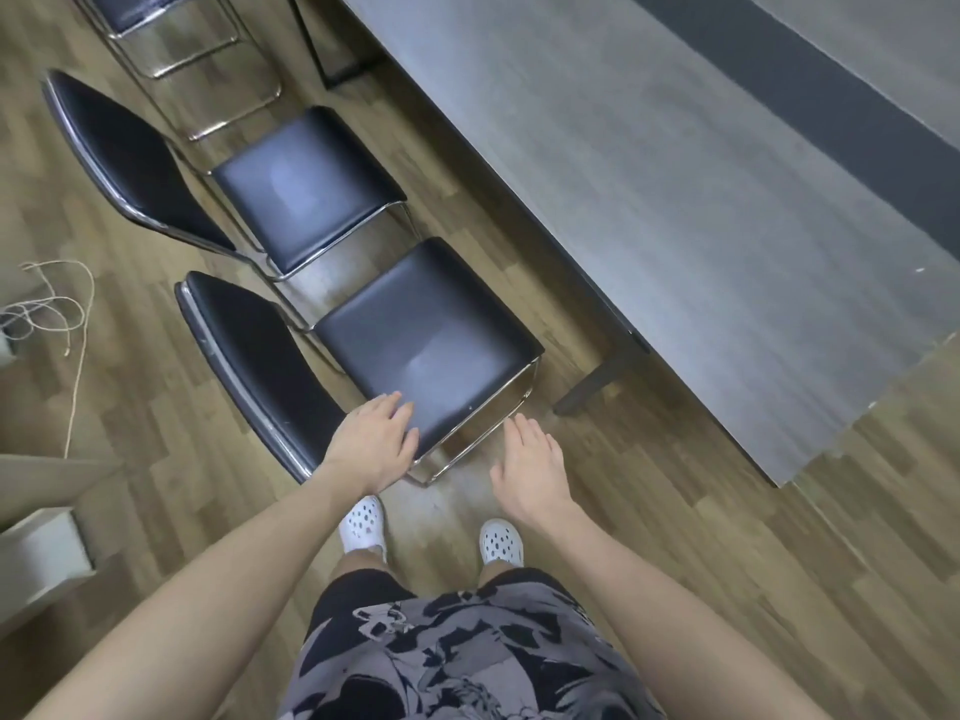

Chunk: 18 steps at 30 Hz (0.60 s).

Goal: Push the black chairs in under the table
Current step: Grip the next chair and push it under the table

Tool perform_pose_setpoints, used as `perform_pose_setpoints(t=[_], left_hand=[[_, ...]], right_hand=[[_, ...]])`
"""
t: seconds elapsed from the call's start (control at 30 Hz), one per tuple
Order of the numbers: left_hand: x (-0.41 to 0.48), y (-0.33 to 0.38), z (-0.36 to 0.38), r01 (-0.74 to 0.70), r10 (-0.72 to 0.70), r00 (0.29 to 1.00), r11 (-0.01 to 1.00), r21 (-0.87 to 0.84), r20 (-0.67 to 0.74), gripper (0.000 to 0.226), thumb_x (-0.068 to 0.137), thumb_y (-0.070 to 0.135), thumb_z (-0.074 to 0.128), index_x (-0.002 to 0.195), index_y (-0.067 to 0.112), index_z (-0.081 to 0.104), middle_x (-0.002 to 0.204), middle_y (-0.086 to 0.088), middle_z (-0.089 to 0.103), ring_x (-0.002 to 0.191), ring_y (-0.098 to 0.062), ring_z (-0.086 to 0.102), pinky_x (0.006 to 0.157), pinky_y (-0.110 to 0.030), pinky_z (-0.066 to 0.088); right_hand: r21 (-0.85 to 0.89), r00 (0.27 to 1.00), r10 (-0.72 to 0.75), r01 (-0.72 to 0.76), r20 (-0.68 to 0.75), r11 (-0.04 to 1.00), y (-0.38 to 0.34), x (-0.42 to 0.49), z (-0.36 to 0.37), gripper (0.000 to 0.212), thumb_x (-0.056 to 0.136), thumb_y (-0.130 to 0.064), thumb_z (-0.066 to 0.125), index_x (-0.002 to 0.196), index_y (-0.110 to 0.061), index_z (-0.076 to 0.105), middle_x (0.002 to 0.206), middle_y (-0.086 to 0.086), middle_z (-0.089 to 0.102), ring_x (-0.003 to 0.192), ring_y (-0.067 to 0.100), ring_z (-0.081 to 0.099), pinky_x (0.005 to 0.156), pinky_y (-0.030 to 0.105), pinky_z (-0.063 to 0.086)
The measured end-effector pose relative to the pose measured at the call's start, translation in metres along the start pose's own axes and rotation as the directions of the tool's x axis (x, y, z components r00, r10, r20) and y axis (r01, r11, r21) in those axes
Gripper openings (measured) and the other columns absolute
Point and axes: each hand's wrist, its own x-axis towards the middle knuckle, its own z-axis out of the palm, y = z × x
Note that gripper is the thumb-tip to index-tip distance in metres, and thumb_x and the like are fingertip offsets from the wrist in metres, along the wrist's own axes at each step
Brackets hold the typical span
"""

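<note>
The left grip point(374, 439) lies flat and released on the seat of the near black chair point(431, 330), probably to push it under the surface point(675, 200); the right grip point(530, 467) hovers released beside.

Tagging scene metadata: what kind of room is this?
Probably a meeting room or office: a long grey table, a row of matching black chrome-framed chairs lined up along its side, and a wood-look plank floor.

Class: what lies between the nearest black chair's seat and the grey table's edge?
In the head view, only wood floor separates the chair's seat from the table, with a dark table leg at the near end.
</note>
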Motion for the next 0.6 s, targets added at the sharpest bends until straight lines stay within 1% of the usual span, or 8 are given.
perform_pose_setpoints(t=[0.1,0.2,0.33,0.4,0.5,0.6], left_hand=[[0.014,-0.011,0.000,-0.024,0.024,1.000,0.999,0.022,-0.008,0.049,0.101,0.035,0.033,0.143,0.012,0.041,0.154,-0.011,0.035,0.142,-0.025,0.032,0.116,-0.031,0.020],[0.028,-0.033,-0.001,-0.056,0.056,0.998,0.998,0.042,0.007,0.049,0.101,0.035,0.034,0.144,0.014,0.041,0.154,-0.010,0.035,0.142,-0.025,0.033,0.115,-0.032,0.021],[0.051,-0.076,-0.009,-0.093,0.092,0.995,0.995,0.039,0.026,0.048,0.099,0.027,0.038,0.144,0.009,0.043,0.154,-0.014,0.035,0.142,-0.028,0.033,0.117,-0.033,0.021],[0.062,-0.105,-0.016,-0.136,0.133,0.990,0.989,0.064,0.053,0.046,0.098,0.021,0.040,0.141,0.006,0.044,0.155,-0.015,0.033,0.141,-0.028,0.033,0.116,-0.033,0.021],[0.075,-0.149,-0.029,-0.172,0.160,0.975,0.983,0.067,0.153,0.049,0.093,0.008,0.043,0.142,0.009,0.041,0.159,-0.008,0.024,0.143,-0.025,0.029,0.113,-0.033,0.027],[0.083,-0.191,-0.042,-0.245,0.222,0.956,0.963,0.109,0.190,0.056,0.088,0.002,0.045,0.143,0.013,0.040,0.161,-0.005,0.020,0.143,-0.024,0.028,0.111,-0.033,0.031]], right_hand=[[0.040,1.000,0.011,-0.011,0.013,0.999,-0.005,0.011,0.003,0.062,0.093,-0.023,0.042,0.151,-0.012,0.024,0.160,0.005,0.020,0.148,0.020,0.015,0.120,0.039,0.009],[0.035,0.999,-0.005,0.004,0.033,0.999,-0.015,0.026,0.008,0.063,0.094,-0.026,0.042,0.152,-0.012,0.023,0.161,0.004,0.020,0.149,0.020,0.014,0.120,0.038,0.009],[0.044,0.998,0.038,-0.040,0.046,0.998,-0.041,0.043,0.019,0.062,0.095,-0.031,0.042,0.152,-0.013,0.024,0.160,0.003,0.022,0.148,0.019,0.015,0.119,0.038,0.011],[0.035,0.998,0.066,-0.066,0.019,0.997,-0.064,0.052,0.024,0.058,0.097,-0.035,0.041,0.150,-0.014,0.029,0.158,0.002,0.026,0.147,0.018,0.019,0.118,0.037,0.013],[0.034,0.994,0.102,-0.101,-0.026,0.994,-0.105,0.066,0.030,0.050,0.100,-0.036,0.038,0.145,-0.014,0.036,0.154,0.001,0.034,0.143,0.018,0.025,0.115,0.036,0.019],[0.063,0.992,0.127,-0.127,-0.008,0.990,-0.152,0.080,0.038,0.051,0.101,-0.036,0.035,0.147,-0.014,0.034,0.155,0.002,0.032,0.145,0.020,0.024,0.117,0.037,0.018]])
